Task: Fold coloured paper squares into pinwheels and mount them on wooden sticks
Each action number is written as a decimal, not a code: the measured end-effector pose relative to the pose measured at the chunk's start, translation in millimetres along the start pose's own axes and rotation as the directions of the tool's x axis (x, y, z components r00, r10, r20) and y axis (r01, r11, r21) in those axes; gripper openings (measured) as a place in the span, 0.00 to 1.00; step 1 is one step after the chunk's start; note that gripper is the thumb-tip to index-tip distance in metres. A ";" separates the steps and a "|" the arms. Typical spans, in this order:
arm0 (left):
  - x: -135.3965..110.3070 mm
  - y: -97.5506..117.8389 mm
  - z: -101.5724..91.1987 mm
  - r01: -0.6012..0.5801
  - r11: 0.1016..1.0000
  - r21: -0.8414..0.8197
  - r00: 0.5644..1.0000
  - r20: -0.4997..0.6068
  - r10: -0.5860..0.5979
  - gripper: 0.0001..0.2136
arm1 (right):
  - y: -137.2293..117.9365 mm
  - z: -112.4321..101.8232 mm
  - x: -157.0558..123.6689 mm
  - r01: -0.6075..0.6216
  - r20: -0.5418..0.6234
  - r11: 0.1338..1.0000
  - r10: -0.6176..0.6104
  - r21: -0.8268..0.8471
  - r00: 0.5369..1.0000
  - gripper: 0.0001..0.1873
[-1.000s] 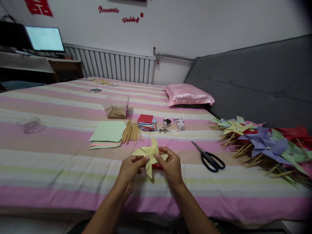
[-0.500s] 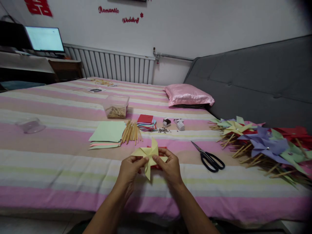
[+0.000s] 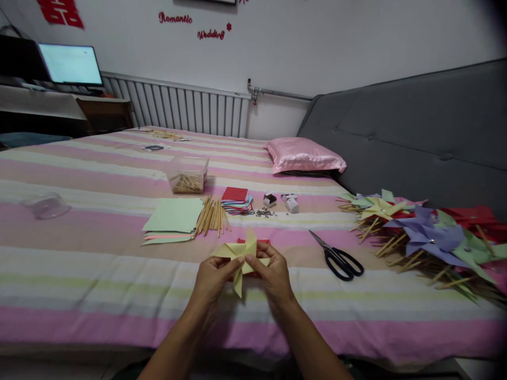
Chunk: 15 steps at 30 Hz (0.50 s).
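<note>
Across most of the view spreads the striped bed [image 3: 99,301], its near edge passing beneath both forearms. Along the right side stands the grey headboard [image 3: 415,121], with a heap of pinwheels [image 3: 428,243] in front of it bounding that flank. The widest room for moving is the flat cloth left of the left forearm. Ahead, the green paper stack [image 3: 173,215] and the bundle of sticks [image 3: 212,217] lie side by side; black-handled scissors [image 3: 340,261] lie between the right hand [image 3: 275,274] and the heap. That hand and the left hand [image 3: 212,277] are partly curled, thumbs and fingers pinching a yellow paper pinwheel [image 3: 242,253] between them. Behind it, partly hidden, shows red paper [image 3: 262,241]. Farther off, small metal studs [image 3: 264,212] lie scattered.
</note>
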State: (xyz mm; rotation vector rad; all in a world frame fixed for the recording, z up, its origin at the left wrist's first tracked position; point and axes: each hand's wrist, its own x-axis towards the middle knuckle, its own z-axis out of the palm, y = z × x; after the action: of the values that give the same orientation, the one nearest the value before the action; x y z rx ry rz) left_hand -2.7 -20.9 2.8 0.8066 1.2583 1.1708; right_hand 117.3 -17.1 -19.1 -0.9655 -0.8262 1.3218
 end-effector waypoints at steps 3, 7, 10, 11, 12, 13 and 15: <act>0.0 1.8 -0.2 0.012 1.000 0.003 1.000 -0.004 -0.012 0.14 | 1.6 0.1 0.8 0.017 -0.001 0.999 -0.017 -0.034 1.000 0.21; 1.6 1.5 -1.9 0.017 1.000 -0.005 1.000 0.012 -0.016 0.14 | 4.1 0.0 2.5 0.059 -0.004 0.996 -0.059 -0.060 0.998 0.21; 3.2 -1.0 -3.1 -0.008 1.000 0.010 1.000 0.011 0.008 0.13 | 4.4 0.9 1.9 0.054 0.024 0.998 -0.053 -0.032 0.998 0.20; 3.8 -1.8 -3.7 -0.017 1.000 0.015 1.000 0.008 0.017 0.13 | 3.8 1.0 1.5 0.052 0.042 0.998 -0.051 -0.023 0.998 0.19; 4.5 -2.3 -4.5 -0.023 1.000 0.017 1.000 0.001 0.023 0.13 | 2.9 0.8 1.3 0.061 0.056 0.998 -0.060 -0.020 0.997 0.19; 5.2 -2.4 -5.6 -0.027 1.000 0.013 1.000 -0.012 0.027 0.12 | 1.7 -0.1 1.6 0.080 0.063 0.997 -0.078 -0.022 0.995 0.20; 7.3 -0.9 -8.9 -0.035 0.999 -0.003 0.998 -0.048 0.035 0.12 | -1.3 -4.6 4.7 0.134 0.051 0.990 -0.133 -0.034 0.990 0.20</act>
State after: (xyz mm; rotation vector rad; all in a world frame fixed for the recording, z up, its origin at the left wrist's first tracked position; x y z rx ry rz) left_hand -11.8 -15.4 -1.7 0.8047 1.2857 1.2267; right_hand 122.4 -12.9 -19.9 -0.8942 -0.9398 1.2221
